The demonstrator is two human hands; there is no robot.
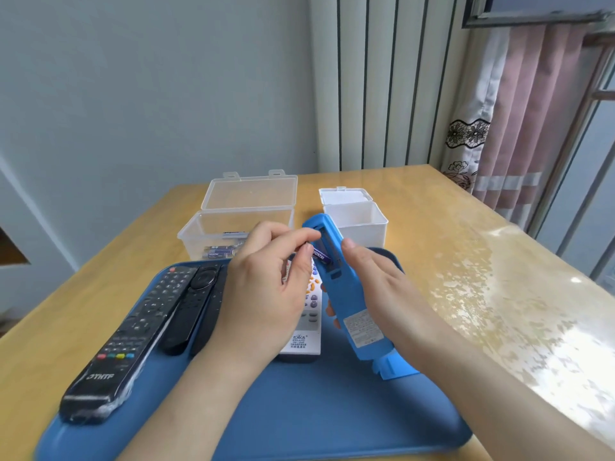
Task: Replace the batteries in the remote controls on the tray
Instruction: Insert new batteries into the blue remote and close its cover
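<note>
I count four remotes: large black remote (123, 331), slim black remote (191, 304), white remote (311, 311), blue remote (347, 294). Two boxes: clear box (193, 237), white box (362, 227). One tray (299, 410), one loose battery (322, 256).

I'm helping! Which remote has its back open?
The blue remote, in the right hand; the black remotes and white remote lie face up on the tray.

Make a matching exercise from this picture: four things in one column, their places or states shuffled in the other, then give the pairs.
Things:
1. blue remote
2. purple battery
3. clear box
4. long black remote

Places or states:
A. lies at the left of the tray
B. pinched in the left hand
C. held up in the right hand, back towards the camera
D. stands behind the tray, lid open, spare batteries inside

Pairs: 1-C, 2-B, 3-D, 4-A
</note>
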